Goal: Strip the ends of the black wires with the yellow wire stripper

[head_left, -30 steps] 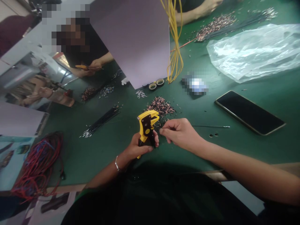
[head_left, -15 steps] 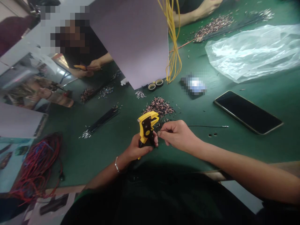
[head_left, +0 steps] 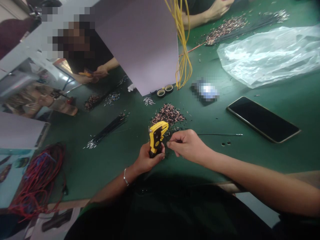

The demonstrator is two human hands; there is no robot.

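Observation:
My left hand (head_left: 150, 158) is wrapped round the handles of a yellow and black wire stripper (head_left: 156, 136), its jaws pointing up and right. Just right of the tool, my right hand (head_left: 182, 142) is pinched closed, with a thin dark wire (head_left: 220, 134) extending from it to the right and ending in a silvery tip. Beyond the tool lies a pile of small copper and black wire pieces (head_left: 168, 114). A bundle of black wires (head_left: 107, 130) with pale ends rests to the left.
On the green table (head_left: 200, 166) are a phone (head_left: 263, 119), a clear plastic bag (head_left: 270, 56) and two tape rolls (head_left: 165, 91). Yellow cables (head_left: 183, 50) hang by a pale panel (head_left: 147, 43). Red wires (head_left: 42, 180) lie left. Other people's hands are at the far side.
The wire stripper in my left hand has turned slightly, and its handles sit closer together inside the grip. My right hand has barely moved.

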